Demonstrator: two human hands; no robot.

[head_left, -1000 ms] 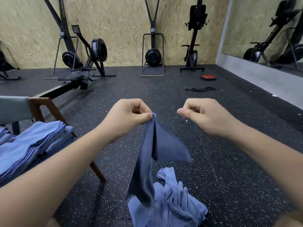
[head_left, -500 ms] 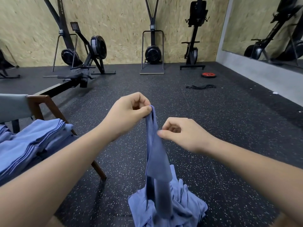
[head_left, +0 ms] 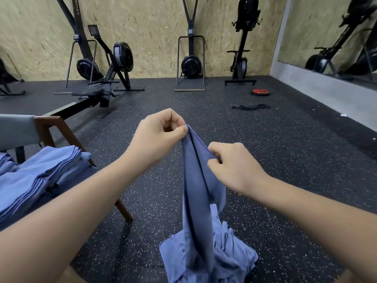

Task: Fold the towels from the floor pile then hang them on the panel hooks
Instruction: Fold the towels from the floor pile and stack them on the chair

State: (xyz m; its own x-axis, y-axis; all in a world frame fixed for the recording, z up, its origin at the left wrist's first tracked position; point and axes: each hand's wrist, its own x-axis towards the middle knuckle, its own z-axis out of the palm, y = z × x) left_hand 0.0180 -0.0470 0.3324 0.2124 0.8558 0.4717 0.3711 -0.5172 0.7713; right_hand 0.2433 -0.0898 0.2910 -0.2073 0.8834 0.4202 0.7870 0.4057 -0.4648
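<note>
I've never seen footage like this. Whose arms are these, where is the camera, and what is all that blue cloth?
There is no machine here. These are a person's two bare arms, filmed by one wide-angle camera worn on the head, which looks forward and down. The left hand pinches the top corner of a dark blue towel, which hangs down. The right hand grips its edge a little lower. Below it, a crumpled pile of towels lies on the speckled gym floor. At the left, folded towels sit stacked on a chair. Along the far wall stand exercise machines.
</note>
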